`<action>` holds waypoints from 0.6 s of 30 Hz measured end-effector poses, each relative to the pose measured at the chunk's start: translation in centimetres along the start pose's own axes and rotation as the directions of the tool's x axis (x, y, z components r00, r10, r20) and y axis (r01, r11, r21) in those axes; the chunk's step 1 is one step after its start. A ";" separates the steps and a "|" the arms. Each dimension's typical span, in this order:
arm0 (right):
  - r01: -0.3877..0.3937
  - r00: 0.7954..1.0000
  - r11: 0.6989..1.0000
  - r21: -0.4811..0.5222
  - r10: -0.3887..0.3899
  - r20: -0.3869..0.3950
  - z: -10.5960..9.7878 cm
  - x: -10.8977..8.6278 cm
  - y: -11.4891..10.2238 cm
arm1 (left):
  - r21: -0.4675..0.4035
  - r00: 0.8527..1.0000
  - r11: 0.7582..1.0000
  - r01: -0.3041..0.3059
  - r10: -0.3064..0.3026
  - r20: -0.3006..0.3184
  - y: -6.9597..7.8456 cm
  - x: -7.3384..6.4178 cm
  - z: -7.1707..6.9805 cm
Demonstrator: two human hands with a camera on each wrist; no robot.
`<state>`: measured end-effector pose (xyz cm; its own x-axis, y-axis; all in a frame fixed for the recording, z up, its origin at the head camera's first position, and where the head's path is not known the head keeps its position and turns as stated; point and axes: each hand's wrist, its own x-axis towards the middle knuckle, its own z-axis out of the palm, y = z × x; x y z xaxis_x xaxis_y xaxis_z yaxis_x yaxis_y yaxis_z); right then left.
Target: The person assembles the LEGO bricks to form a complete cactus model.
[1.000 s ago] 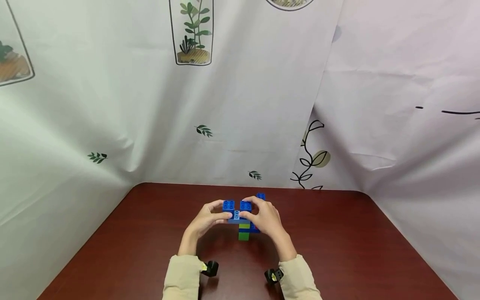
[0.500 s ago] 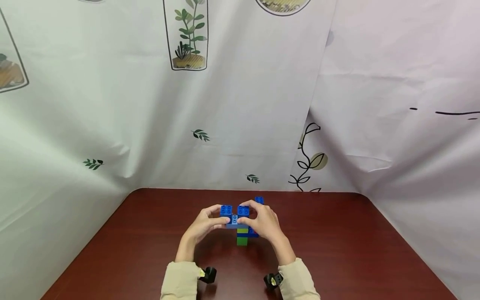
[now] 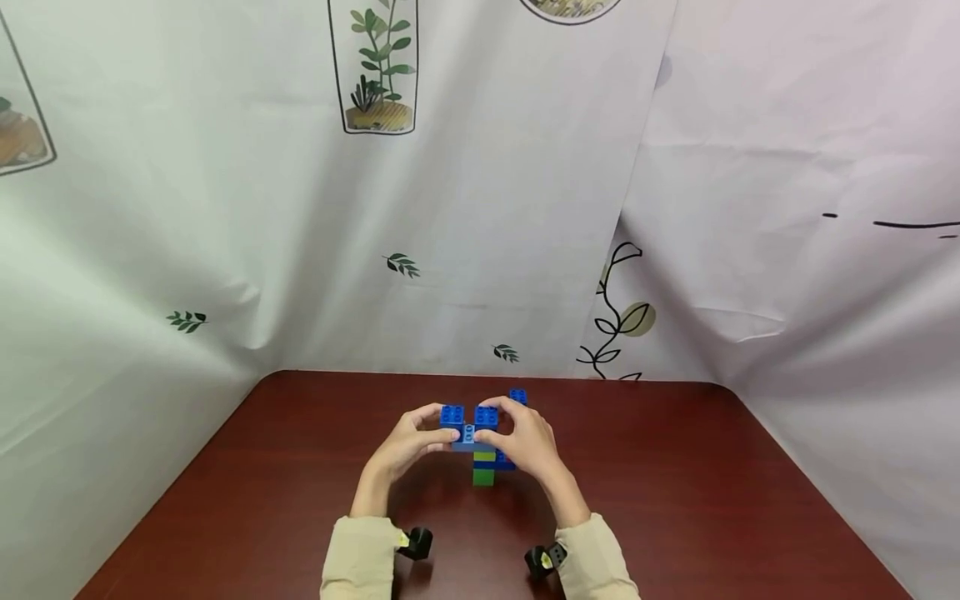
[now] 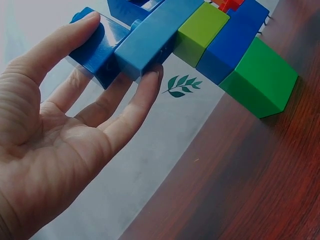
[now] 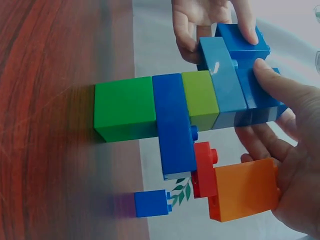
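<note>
A tower of toy building blocks stands on the table between both hands. Its green block (image 5: 125, 107) is lowest, followed by a long dark blue block (image 5: 172, 125), a lime block (image 5: 200, 100) and a long light blue block (image 4: 155, 35). Two blue blocks sit side by side on top. My left hand (image 3: 405, 446) pinches the left blue block (image 4: 100, 45) between thumb and fingers, one fingertip under the light blue block's end. My right hand (image 3: 528, 437) grips the right blue block (image 5: 260, 85). Beside the tower, a red block (image 5: 203, 170) on the dark blue one bears an orange block (image 5: 245, 190).
Behind the tower, a separate small blue block (image 3: 518, 395) stands on the dark red-brown table (image 3: 300, 483). A white printed cloth (image 3: 487, 208) hangs along the table's back and sides. Each wrist carries a small black camera.
The head view has shifted slightly. Both hands keep their hold on the top blue blocks, and the tower stands as before.
</note>
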<state>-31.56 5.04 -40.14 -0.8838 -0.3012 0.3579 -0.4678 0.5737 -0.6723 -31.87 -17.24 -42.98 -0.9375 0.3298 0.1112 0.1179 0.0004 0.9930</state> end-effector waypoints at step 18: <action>-0.001 0.980 0.917 0.399 0.080 -0.180 -2.0 0.9 1.9 | -0.020 1.000 0.999 0.025 -0.025 -0.015 0.2 0.1 0.3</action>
<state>-33.23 7.39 -39.85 -0.9033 -0.1121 0.4141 -0.4290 0.2225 -0.8755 -31.85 -16.89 -42.78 -0.9449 0.3158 0.0865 0.0877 -0.0102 0.9961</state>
